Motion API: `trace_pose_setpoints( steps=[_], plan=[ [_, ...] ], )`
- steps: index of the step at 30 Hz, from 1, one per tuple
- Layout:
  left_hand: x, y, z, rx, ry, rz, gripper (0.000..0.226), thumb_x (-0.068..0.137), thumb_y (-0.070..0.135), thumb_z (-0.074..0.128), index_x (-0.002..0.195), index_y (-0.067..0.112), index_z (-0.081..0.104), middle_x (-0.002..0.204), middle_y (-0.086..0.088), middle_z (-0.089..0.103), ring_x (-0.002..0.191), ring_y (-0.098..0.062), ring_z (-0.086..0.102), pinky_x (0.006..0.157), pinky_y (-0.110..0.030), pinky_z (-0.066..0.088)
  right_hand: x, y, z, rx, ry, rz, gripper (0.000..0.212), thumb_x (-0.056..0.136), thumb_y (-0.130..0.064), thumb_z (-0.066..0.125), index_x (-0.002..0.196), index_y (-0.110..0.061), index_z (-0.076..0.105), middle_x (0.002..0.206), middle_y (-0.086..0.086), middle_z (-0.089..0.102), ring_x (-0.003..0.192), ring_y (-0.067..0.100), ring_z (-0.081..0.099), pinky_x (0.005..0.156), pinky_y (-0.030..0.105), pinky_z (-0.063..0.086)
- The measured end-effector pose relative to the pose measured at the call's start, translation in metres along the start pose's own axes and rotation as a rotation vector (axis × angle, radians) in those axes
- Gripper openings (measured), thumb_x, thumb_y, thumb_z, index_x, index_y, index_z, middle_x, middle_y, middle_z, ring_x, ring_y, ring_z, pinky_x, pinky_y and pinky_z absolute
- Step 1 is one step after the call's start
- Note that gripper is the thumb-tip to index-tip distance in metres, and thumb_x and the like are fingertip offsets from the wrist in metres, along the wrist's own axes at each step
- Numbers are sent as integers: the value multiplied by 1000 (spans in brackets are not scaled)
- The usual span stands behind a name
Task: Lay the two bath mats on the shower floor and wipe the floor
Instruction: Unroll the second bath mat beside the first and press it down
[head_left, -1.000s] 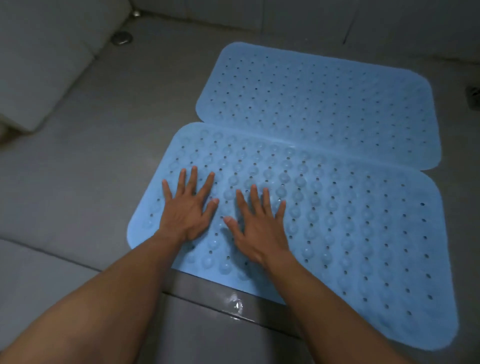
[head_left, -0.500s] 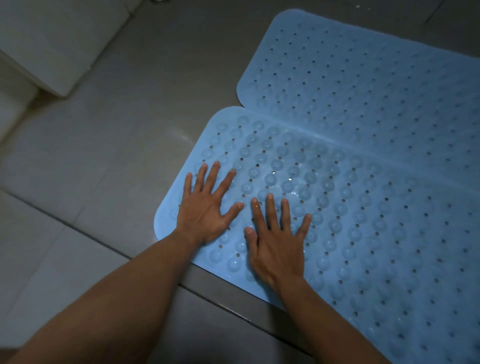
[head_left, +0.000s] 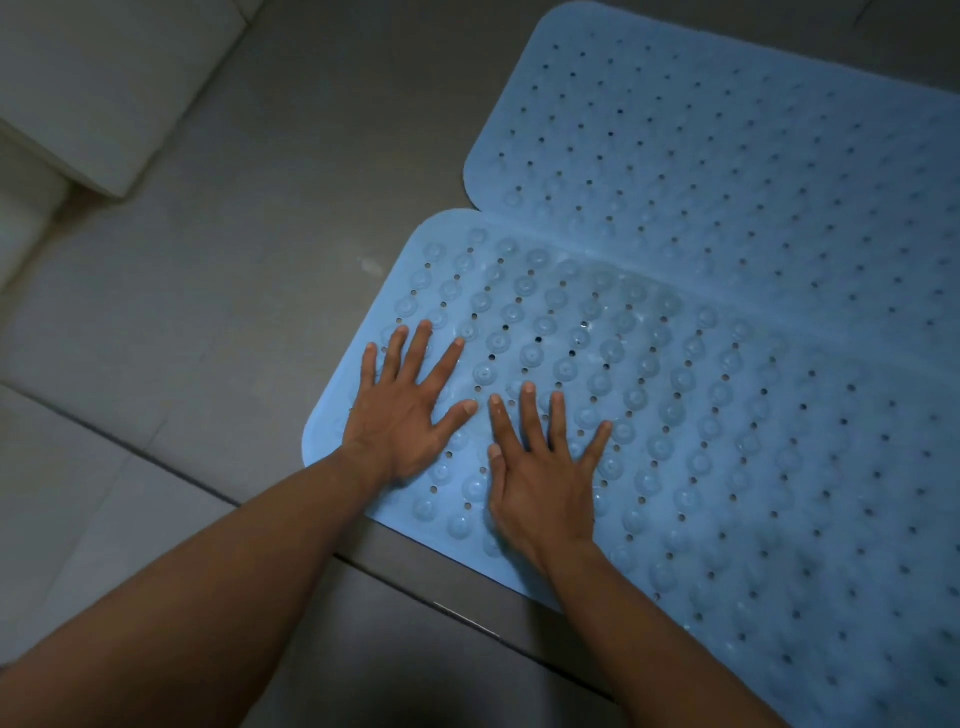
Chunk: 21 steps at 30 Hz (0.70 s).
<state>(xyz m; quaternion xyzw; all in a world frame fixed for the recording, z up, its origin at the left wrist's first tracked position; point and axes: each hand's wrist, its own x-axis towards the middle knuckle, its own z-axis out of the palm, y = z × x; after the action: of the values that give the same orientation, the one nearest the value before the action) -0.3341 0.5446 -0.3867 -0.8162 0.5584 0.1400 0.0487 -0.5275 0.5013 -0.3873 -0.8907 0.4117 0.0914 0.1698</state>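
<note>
Two light blue bath mats with small holes lie flat side by side on the grey shower floor (head_left: 249, 291). The near mat (head_left: 753, 467) shows round suction cups; the far mat (head_left: 727, 156) touches its far edge. My left hand (head_left: 405, 410) lies flat, fingers spread, on the near mat's left end. My right hand (head_left: 545, 478) presses flat just beside it, thumb close to the left thumb. Neither hand holds anything.
A pale tiled step or wall base (head_left: 104, 88) rises at the upper left. A raised floor edge (head_left: 156, 462) runs diagonally under my forearms, with lighter tiles (head_left: 67, 519) on the near side. A small white speck (head_left: 371, 266) lies on the floor left of the near mat.
The view has swung left and closer, so the mats sit further right in frame. Both hands stay flat on the near mat's left end, shifted slightly.
</note>
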Motion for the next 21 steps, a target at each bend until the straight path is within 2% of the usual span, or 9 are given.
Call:
trace_pose_setpoints(
  steps=[5, 9, 12, 15, 17, 21],
  plan=[
    [3, 2, -12, 19, -124, -20, 75, 90, 78, 8, 151, 44, -22, 162, 1, -28, 149, -22, -26, 119, -55, -13, -2, 7, -17, 126, -83, -16, 57, 104, -40, 18, 158, -34, 1, 166, -4, -10, 152, 23, -17, 111, 69, -16],
    [2, 13, -23, 150, -192, -79, 78, 87, 78, 2, 151, 42, -24, 162, 0, -26, 150, -28, -21, 114, -64, -14, -16, 27, -41, 314, -103, -56, 56, 106, -34, 25, 159, -26, 11, 167, 3, -4, 153, 20, -8, 122, 52, -9],
    [-5, 32, -30, 201, -154, -85, 76, 92, 70, 3, 155, 33, -17, 164, -7, -20, 150, -33, -19, 114, -67, -11, -44, 65, -48, 418, -8, -5, 57, 106, -35, 30, 159, -21, 16, 167, 7, -1, 154, 22, -4, 124, 42, -5],
    [-18, 71, -24, 139, -61, 19, 72, 94, 65, -1, 156, 32, -15, 164, -11, -18, 150, -32, -18, 115, -65, -12, -81, 110, -42, 303, 108, 110, 66, 99, -50, 18, 158, -22, 22, 167, 10, 6, 154, 25, -1, 123, 52, 0],
    [-23, 110, -15, 91, -14, 107, 74, 93, 68, 1, 158, 33, -7, 165, -12, -15, 151, -32, -16, 116, -64, -12, -105, 142, -37, 222, 143, 233, 72, 95, -59, 15, 158, -26, 19, 167, 10, 4, 154, 25, -2, 121, 57, -1],
    [-29, 206, 6, 41, 25, 233, 74, 94, 74, 12, 158, 39, 3, 166, -13, -8, 151, -35, -14, 114, -68, -10, -151, 213, -30, 156, 97, 500, 75, 95, -72, 18, 158, -37, -6, 165, 1, -20, 151, 24, -18, 115, 66, -9]
  ],
)
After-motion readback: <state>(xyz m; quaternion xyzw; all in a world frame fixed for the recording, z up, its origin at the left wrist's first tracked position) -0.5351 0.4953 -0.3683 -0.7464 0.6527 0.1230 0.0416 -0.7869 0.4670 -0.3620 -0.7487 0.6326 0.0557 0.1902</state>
